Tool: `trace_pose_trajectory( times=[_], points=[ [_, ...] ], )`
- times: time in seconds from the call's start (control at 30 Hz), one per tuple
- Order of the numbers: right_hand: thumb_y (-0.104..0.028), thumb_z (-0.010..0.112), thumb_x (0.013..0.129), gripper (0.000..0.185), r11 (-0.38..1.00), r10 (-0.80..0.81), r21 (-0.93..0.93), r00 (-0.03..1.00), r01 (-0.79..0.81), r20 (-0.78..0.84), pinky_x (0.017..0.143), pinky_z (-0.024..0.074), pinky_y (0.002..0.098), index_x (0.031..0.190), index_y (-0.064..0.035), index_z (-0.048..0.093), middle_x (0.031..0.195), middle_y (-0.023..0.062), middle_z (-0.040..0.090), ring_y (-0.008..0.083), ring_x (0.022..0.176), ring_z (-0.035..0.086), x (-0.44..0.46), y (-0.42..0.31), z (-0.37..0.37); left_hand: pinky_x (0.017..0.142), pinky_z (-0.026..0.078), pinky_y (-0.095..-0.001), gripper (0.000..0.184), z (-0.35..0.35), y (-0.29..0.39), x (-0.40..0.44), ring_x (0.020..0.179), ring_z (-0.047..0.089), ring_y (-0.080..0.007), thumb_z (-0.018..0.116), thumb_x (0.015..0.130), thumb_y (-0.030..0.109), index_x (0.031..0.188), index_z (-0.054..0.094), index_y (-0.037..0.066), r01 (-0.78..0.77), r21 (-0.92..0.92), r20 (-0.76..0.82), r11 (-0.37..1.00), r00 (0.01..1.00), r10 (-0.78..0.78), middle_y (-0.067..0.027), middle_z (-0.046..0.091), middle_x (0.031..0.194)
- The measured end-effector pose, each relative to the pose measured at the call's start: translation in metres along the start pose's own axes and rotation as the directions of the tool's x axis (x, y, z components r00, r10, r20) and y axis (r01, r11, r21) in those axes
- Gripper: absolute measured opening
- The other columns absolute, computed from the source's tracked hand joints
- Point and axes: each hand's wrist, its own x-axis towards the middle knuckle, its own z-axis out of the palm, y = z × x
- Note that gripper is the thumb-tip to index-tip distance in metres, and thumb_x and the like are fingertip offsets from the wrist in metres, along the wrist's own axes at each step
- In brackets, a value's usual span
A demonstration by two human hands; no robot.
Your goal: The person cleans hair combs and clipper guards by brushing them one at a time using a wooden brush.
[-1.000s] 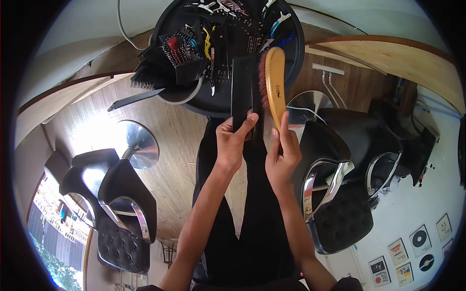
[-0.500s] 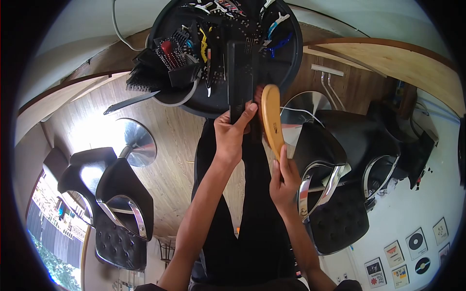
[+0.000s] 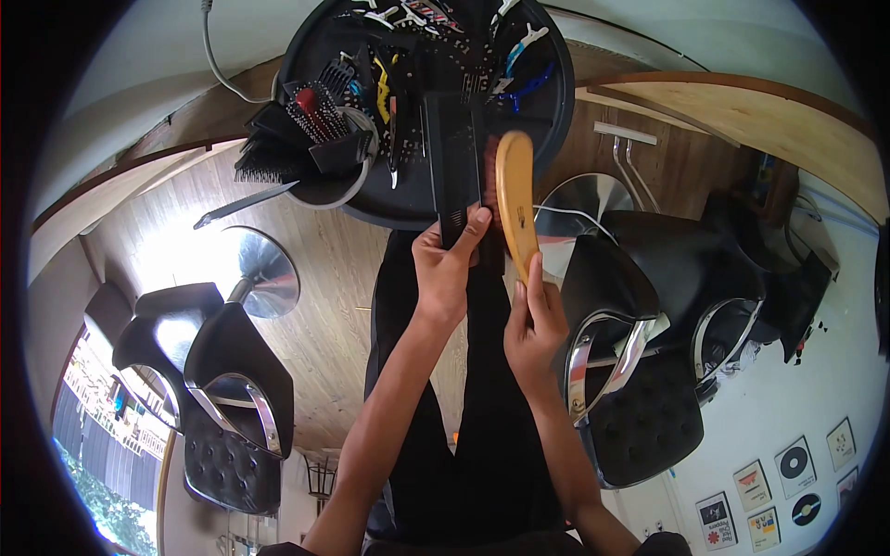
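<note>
In the head view my left hand (image 3: 445,264) is closed on the lower end of a long flat black comb-like tool (image 3: 450,157), which stands upright over the tray's near edge. My right hand (image 3: 538,320) grips the end of a wooden-backed brush (image 3: 516,195). The brush's reddish bristles face left, right beside the black tool; whether they touch its side is hard to tell. Behind both lies a round black tray (image 3: 399,199) with clips, combs and small beads or dots. A yellow clip (image 3: 383,88) and a blue clip (image 3: 530,83) are on it.
A grey-rimmed holder (image 3: 357,190) with several brushes hangs at the tray's left, a dark comb (image 3: 243,206) sticking out. Black salon chairs stand left (image 3: 236,371) and right (image 3: 644,417). A white cable (image 3: 215,65) runs at upper left. Framed pictures (image 3: 797,463) hang at lower right.
The brush in my right hand slid down along the black tool, then moved partway back up. My left hand stays on the tool, which has shifted slightly left in view.
</note>
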Motion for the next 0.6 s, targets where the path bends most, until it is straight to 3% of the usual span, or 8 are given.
trace_pose_trajectory(
  times=[0.17,0.27,0.33,0.53,0.6],
  points=[
    [0.005,0.070,0.097,0.060,1.000,0.017,-0.002,0.998,-0.017,-0.052,0.059,0.0448,0.0262,0.154,-0.0050,0.055,0.081,0.0088,0.057,0.0144,0.066,0.058,0.029,-0.002,0.012,0.054,0.029,-0.0203,0.015,-0.005,-0.003,-0.003,0.060,0.039,0.0014,0.082,0.096,0.019,0.102,0.080,0.006,0.001,0.014,0.006,1.000,1.000,-0.001,0.0123,0.057,0.072],
    [0.005,0.062,0.102,0.051,0.998,0.068,-0.003,0.997,-0.068,0.024,0.067,0.0499,0.0286,0.152,0.0017,0.054,0.091,0.0129,0.064,0.0185,0.074,0.063,0.027,-0.005,0.007,0.054,0.028,-0.0215,0.012,-0.003,0.004,0.000,0.059,0.040,0.0004,0.081,0.097,0.019,0.100,0.079,0.008,0.012,0.031,-0.013,0.999,1.000,-0.011,0.0118,0.056,0.071],
    [0.005,0.069,0.098,0.060,0.999,-0.026,0.043,1.000,0.026,0.005,0.059,0.0456,0.0266,0.155,-0.0047,0.053,0.082,0.0095,0.059,0.0160,0.066,0.059,0.009,-0.001,0.004,0.055,0.027,-0.0229,0.009,-0.001,0.008,0.005,0.059,0.040,-0.0007,0.079,0.097,0.019,0.098,0.078,0.010,0.015,0.041,-0.035,0.999,0.999,-0.014,0.0112,0.056,0.070],
    [0.007,0.067,0.097,0.061,1.000,0.018,-0.006,0.994,-0.018,0.104,0.056,0.0460,0.0272,0.155,-0.0044,0.053,0.084,0.0102,0.060,0.0167,0.066,0.060,-0.049,0.005,-0.026,0.056,0.027,-0.0226,0.010,0.004,0.014,0.015,0.059,0.039,-0.0005,0.078,0.099,0.020,0.096,0.079,0.010,-0.022,0.019,-0.013,1.000,1.000,0.022,0.0112,0.055,0.069],
    [0.007,0.068,0.096,0.061,1.000,-0.002,-0.027,0.995,0.005,0.104,0.057,0.0460,0.0274,0.154,-0.0043,0.054,0.085,0.0096,0.059,0.0167,0.066,0.060,-0.059,0.006,-0.033,0.055,0.031,-0.0208,0.014,0.000,0.011,0.019,0.061,0.043,0.0011,0.082,0.096,0.020,0.099,0.080,0.006,-0.025,-0.053,0.028,0.998,0.999,0.027,0.0104,0.061,0.074]
  ],
)
